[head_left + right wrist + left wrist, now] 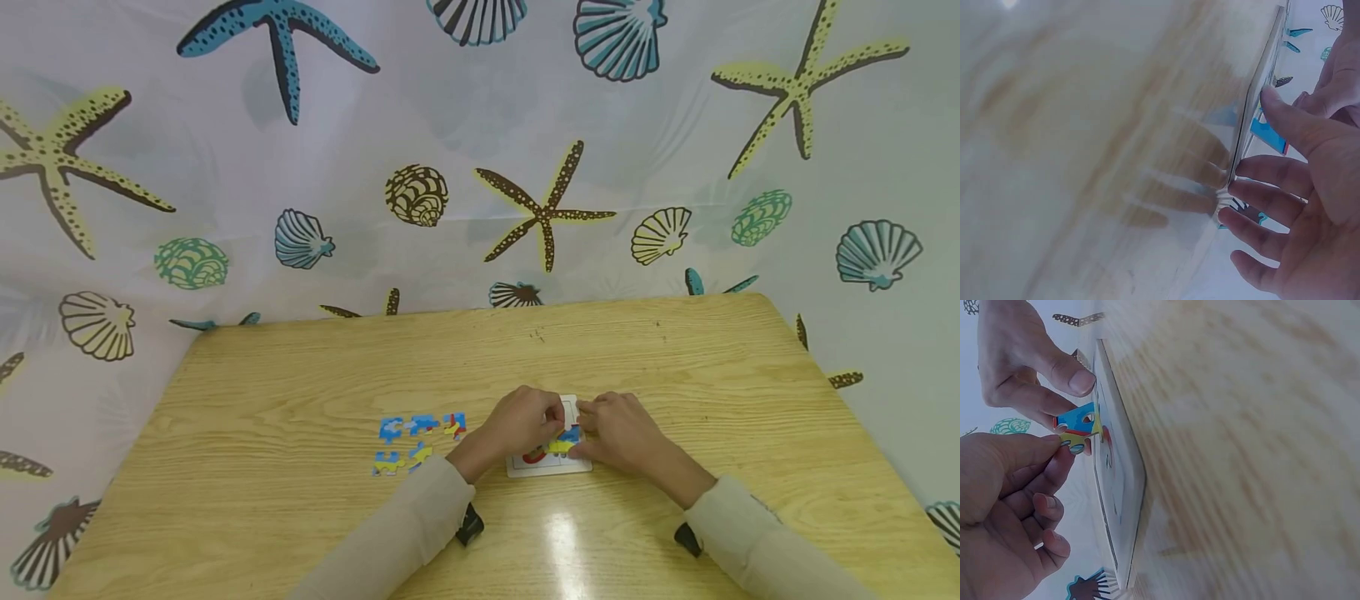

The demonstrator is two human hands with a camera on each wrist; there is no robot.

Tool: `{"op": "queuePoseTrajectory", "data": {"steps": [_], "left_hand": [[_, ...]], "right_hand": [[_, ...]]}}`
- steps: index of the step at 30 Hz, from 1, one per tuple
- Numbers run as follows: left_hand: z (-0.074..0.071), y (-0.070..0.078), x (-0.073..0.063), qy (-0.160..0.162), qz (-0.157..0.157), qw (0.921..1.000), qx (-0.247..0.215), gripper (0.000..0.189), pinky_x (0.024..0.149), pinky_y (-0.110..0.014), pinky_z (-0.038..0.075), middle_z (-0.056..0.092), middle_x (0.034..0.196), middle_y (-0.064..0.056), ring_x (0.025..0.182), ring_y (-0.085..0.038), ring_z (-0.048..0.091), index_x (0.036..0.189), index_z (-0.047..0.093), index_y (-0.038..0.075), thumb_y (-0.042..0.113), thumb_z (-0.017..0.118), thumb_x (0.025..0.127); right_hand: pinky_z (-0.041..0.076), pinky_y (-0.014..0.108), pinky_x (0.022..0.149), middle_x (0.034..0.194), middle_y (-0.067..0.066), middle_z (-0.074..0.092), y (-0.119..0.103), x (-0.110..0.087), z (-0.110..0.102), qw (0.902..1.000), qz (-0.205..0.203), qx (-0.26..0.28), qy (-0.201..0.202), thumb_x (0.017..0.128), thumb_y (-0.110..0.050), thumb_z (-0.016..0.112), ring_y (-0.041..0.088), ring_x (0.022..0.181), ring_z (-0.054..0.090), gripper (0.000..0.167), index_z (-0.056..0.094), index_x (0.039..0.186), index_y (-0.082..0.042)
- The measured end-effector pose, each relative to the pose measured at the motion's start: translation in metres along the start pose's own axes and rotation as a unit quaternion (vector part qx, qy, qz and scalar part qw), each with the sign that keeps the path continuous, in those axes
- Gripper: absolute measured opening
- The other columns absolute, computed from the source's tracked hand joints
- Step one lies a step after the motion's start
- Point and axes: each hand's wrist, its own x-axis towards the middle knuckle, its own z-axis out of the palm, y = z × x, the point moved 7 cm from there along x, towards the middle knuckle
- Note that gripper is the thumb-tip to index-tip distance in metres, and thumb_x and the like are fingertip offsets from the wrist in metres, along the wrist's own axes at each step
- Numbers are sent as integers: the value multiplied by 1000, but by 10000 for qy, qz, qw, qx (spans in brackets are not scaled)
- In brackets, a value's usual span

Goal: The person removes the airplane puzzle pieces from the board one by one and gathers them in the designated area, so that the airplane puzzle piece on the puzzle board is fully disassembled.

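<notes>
Between its thumb and fingertips, my left hand (519,421) pinches a blue and yellow jigsaw puzzle piece (1076,428). In the left wrist view that piece stands tilted, its edge right at the surface of a white-bordered puzzle board (551,471). Red and yellow printed parts show on the board beneath the hands. My right hand (622,429) rests at the board's right side. Its thumb lies over the board close to the blue part of the piece, and its extended fingers (1272,190) reach the board's edge. The left hand covers much of the board in the head view.
Several loose puzzle pieces (390,429), blue, yellow and red, lie on the wooden table (300,375) left of the board. My left forearm passes close beside them. Behind the table hangs a cloth (465,100) printed with shells and starfish.
</notes>
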Motion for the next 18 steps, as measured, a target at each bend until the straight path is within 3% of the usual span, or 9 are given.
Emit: {"op": "queuePoseTrajectory", "data": {"steps": [11,18], "left_hand": [[-10,-2,-2,144,46,9997,-183,8,63,-19,43,67,83,4,66,-4,53,85,67,14,16,63,91],[-22,-11,-11,258,-41,9994,-212,10,64,-22,42,66,83,5,69,-6,53,83,67,15,16,62,92]], "right_hand": [[49,50,88,123,10,64,-3,1,-1,9997,17,-216,66,79,-51,69,33,109,63,49,73,106,-10],[49,50,88,122,10,65,-3,1,0,9996,28,-264,30,78,-51,69,34,109,63,49,74,104,-10]]}}
